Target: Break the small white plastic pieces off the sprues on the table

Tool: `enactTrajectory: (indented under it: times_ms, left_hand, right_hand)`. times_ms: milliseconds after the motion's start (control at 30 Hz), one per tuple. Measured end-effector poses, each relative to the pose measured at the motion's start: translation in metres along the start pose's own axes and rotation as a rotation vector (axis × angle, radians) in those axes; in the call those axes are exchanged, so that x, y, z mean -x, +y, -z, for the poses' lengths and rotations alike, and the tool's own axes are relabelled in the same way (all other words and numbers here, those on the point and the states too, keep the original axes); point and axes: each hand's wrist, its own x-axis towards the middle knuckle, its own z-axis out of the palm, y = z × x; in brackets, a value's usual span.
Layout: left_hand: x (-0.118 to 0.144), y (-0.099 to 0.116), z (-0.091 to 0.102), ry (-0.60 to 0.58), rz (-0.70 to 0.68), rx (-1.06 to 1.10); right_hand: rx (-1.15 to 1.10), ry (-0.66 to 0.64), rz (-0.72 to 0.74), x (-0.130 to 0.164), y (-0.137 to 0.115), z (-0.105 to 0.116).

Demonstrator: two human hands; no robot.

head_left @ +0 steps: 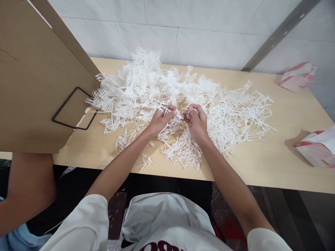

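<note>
Left hand (159,121) pinching white sprig (178,115), right hand (197,122) pinching strand (187,113) beside it, fingers closed, both hovering over heap (136,87) on worktop (274,157). Thin strand perhaps snapping if tugged hard; tangled heap likely snagging; loose bits (145,161) near front edge risking falling if brushed.

- Wall (157,42): far, behind the table (277,164).
- Strands (141,85): across the table's middle.
- Left hand (162,120), right hand (196,122): side by side among the strands.
- Cardboard (34,76): left of the strands.
- Two packets: right, one far (297,78), one near (316,150).
</note>
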Motion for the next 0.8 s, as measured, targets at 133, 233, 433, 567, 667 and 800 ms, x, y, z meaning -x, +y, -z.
enactTrajectory:
  times_ms: [133, 233, 433, 567, 667, 800]
  left_hand:
    - [0.002, 0.003, 0.0, -0.051, -0.021, -0.041]
    - [0.003, 0.001, 0.0, -0.122, -0.045, -0.098]
    - [0.002, -0.003, 0.002, -0.157, -0.133, -0.191]
    - [0.003, -0.004, 0.002, -0.134, -0.128, -0.219]
    - [0.003, -0.004, 0.001, -0.119, -0.113, -0.195]
    - [0.003, -0.002, 0.0, -0.115, -0.088, -0.113]
  right_hand:
    - [0.093, -0.072, 0.052, -0.002, -0.003, 0.007]
    - [0.177, -0.118, 0.043, -0.001, -0.008, 0.006]
    - [0.237, -0.115, 0.086, 0.001, -0.011, 0.005]
    - [0.326, -0.088, 0.167, 0.002, -0.012, 0.006]
    - [0.314, -0.086, 0.189, 0.006, -0.012, 0.003]
    - [0.202, -0.086, 0.141, 0.009, -0.009, -0.003]
